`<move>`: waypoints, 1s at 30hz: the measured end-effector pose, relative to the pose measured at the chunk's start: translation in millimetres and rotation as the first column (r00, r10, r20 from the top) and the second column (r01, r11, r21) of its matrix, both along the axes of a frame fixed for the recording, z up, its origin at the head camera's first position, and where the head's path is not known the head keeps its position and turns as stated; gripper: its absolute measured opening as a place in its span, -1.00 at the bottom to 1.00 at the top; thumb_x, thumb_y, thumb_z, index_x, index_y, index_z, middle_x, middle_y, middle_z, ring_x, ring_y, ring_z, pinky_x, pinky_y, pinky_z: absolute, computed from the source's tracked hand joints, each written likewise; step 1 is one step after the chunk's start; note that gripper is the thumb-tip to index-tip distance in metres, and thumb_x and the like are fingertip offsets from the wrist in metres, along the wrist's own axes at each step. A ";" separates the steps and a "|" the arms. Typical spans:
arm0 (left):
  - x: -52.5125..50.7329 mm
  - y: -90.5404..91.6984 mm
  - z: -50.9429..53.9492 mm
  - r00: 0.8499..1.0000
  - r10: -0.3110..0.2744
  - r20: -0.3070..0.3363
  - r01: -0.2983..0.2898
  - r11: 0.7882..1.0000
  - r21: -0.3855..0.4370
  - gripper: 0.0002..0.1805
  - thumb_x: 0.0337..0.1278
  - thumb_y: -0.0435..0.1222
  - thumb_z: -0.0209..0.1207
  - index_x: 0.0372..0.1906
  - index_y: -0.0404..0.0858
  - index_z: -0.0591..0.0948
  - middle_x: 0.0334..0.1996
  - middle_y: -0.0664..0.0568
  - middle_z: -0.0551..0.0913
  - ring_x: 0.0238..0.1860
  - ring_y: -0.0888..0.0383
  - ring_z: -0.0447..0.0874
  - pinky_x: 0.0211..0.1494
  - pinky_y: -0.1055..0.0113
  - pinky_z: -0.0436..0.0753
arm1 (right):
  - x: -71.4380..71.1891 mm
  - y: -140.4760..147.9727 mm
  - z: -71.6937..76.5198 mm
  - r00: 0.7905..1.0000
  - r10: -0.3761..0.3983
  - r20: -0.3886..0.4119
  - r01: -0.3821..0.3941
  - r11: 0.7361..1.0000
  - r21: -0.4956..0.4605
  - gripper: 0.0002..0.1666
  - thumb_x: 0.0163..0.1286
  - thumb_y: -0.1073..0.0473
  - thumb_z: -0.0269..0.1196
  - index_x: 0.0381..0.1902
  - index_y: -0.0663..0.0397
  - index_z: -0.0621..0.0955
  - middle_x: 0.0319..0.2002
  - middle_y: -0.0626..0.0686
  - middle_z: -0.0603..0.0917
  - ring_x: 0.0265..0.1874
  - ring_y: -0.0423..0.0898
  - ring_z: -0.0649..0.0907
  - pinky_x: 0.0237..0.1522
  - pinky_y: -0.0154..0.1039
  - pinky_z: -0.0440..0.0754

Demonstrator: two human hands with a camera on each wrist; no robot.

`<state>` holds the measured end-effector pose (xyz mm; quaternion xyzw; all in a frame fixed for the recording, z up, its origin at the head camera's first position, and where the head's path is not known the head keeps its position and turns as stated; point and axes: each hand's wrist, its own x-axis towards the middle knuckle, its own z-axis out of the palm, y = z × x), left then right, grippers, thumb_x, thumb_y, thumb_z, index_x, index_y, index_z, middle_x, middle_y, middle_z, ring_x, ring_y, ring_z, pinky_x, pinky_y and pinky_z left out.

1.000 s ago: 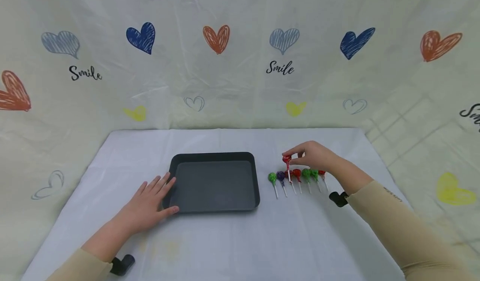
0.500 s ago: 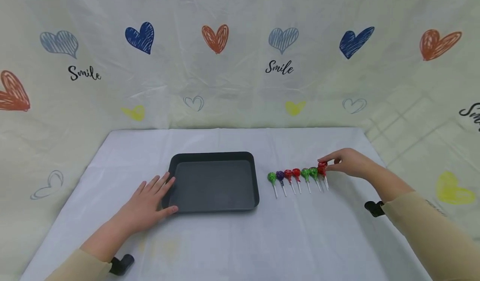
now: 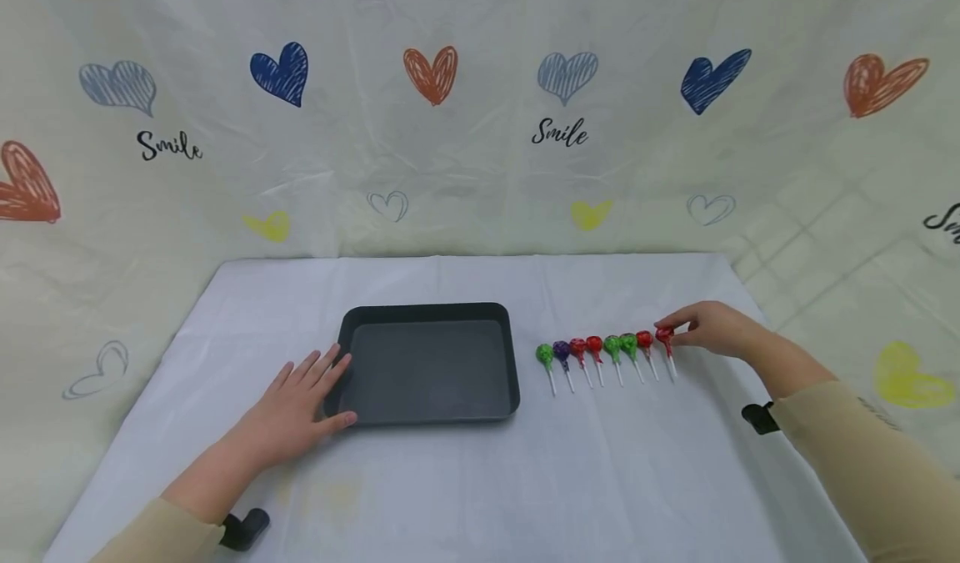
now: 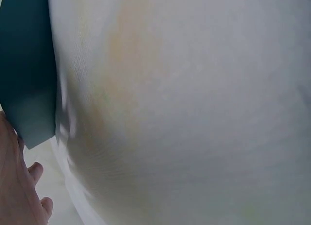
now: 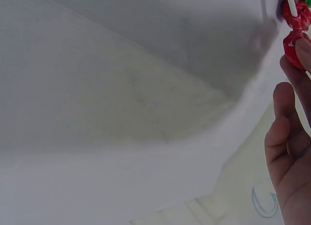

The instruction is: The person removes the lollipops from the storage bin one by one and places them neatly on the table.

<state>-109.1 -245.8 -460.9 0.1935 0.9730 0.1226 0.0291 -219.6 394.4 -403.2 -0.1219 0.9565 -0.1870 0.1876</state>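
My right hand pinches the candy head of a red lollipop at the right end of a row. The right wrist view shows this red lollipop between thumb and a finger, stick pointing up in that picture. Several more lollipops lie leftward in the row: a red one, green ones, two reds, a purple one and a green one. My left hand lies with fingers spread at the left edge of a dark grey tray, touching it.
A white cloth covers the table, with a faint yellowish stain below the tray. Behind stands a pale backdrop printed with hearts and "Smile". The tray sits left of the lollipop row.
My right hand has carried the red lollipop rightward, from above the row's middle to its right end, and lowered it there. The left hand and tray have stayed put.
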 end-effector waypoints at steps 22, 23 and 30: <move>1.9 -2.2 -1.6 1.000 -0.017 -0.006 0.017 1.000 0.000 0.00 0.18 0.34 0.08 0.58 -0.10 0.12 0.57 -0.11 0.04 0.52 -0.27 -0.02 0.46 -0.32 -0.07 | -1.1 -3.1 -18.6 0.998 -0.055 0.003 0.055 0.998 -0.005 -0.57 0.38 0.10 0.32 0.19 -0.02 0.66 0.11 0.19 0.62 -0.12 0.07 0.49 -0.22 -0.18 0.56; 1.3 -2.5 -1.8 1.000 -0.020 -0.010 0.020 1.000 0.000 0.00 0.19 0.35 0.07 0.58 -0.09 0.11 0.57 -0.11 0.03 0.52 -0.27 -0.03 0.45 -0.32 -0.07 | -0.9 -2.7 -18.1 0.998 -0.056 0.005 0.056 0.998 -0.008 -0.56 0.38 0.10 0.31 0.20 -0.01 0.65 0.11 0.20 0.61 -0.12 0.07 0.49 -0.22 -0.19 0.56; -1.0 -1.8 -0.1 1.000 -0.019 -0.015 0.018 1.000 -0.017 0.01 0.17 0.34 0.09 0.57 -0.12 0.12 0.56 -0.13 0.04 0.52 -0.26 -0.04 0.46 -0.29 -0.06 | 2.7 -1.6 -13.5 0.998 -0.056 -0.003 0.056 0.998 -0.010 -0.48 0.37 0.04 0.33 0.26 0.01 0.60 0.01 0.16 0.61 -0.20 0.03 0.46 -0.35 -0.22 0.50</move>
